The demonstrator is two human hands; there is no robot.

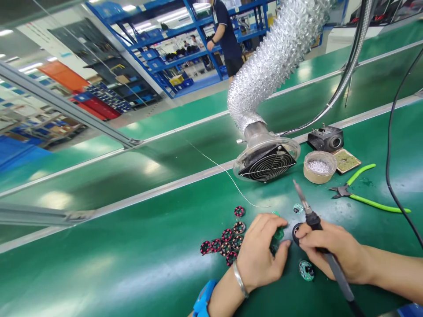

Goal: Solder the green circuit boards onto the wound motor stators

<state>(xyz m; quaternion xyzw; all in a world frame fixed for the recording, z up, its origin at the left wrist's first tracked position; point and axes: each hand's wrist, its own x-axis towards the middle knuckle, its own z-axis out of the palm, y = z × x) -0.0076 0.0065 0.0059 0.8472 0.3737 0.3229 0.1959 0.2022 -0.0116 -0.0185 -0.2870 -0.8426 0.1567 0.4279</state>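
My right hand (337, 251) grips a soldering iron (315, 224) by its dark handle, tip pointing up and away. The same hand's fingertips touch a small black ring-shaped part (295, 233). My left hand (259, 253) curls thumb and fingers around a small green part (279, 233), mostly hidden by the hand. A round green circuit board (306, 270) lies below my right hand; another small board (298, 208) sits beyond the iron. Several red-and-black ring coils (226, 235) are grouped left of my left hand. A thin solder wire (236, 187) hangs down toward my left hand.
A fume extractor with a round grille (269, 167) hangs from a silver duct (264, 70). To its right are a round tub (320, 167), a sponge tray (346, 160), a black iron stand (325, 138) and green-handled cutters (345, 190). A person (226, 37) stands by blue shelves.
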